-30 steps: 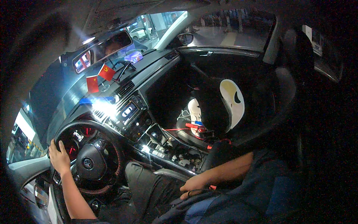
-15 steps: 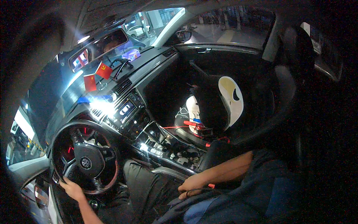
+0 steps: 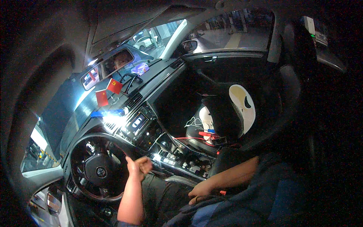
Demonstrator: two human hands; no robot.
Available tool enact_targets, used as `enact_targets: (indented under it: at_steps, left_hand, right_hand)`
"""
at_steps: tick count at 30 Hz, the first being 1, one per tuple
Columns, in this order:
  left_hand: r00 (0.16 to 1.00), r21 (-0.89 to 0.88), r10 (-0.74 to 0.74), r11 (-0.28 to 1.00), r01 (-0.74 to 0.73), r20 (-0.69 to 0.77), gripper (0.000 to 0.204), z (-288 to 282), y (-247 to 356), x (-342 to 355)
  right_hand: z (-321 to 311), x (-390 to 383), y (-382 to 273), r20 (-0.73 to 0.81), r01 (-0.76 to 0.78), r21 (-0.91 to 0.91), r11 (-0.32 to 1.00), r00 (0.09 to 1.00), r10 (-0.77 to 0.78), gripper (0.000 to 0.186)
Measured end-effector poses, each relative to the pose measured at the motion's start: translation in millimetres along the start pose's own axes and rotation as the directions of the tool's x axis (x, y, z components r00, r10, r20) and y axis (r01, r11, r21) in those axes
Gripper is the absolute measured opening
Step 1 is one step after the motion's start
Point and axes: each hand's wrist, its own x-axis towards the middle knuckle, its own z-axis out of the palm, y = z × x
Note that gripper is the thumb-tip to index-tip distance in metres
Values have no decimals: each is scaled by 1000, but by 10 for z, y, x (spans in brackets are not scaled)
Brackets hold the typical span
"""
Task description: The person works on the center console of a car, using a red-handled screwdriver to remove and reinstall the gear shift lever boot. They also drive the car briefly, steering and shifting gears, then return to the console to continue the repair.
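Note:
My left hand [image 3: 139,166] is raised beside the right side of the black steering wheel [image 3: 101,172]. Its thumb stands apart near the rim, its fingers are loosely bent and a little blurred, and I see nothing in them. On my dark trousers [image 3: 162,195] lies my right hand [image 3: 199,192], fingers curled in; anything within them is hidden. Behind the wheel, the instrument cluster [image 3: 90,146] shows a white glow. A lit screen [image 3: 137,122] with a car outline sits in the centre console, beside a bright light glare.
The gear lever [image 3: 165,144] stands on the centre console, with cup holders [image 3: 196,166] behind it. Red clips and cables [image 3: 208,135] and a black-and-white cushion [image 3: 247,109] are on the passenger side. Small red flags [image 3: 102,97] stand on the dashboard, below the rear-view mirror [image 3: 121,62].
My left hand has left the wheel's lower left rim and swung across to its right side. Red cluster lights give way to a white glow. The view has shifted; my right hand stays on my lap.

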Motion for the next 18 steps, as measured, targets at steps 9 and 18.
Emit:
enact_targets:
  at_steps: [9,18]
  left_hand:
    - [664,401,308,-916,14,681,38,454,1359,21]
    - [409,756,795,-581,303,447,59,153,2266,-539]
  right_hand:
    - [-15,-102,-73,-26,16,71,997,1000,-14,70]
    - [-34,-8,-38,75,-205,45,978,977,201,71]
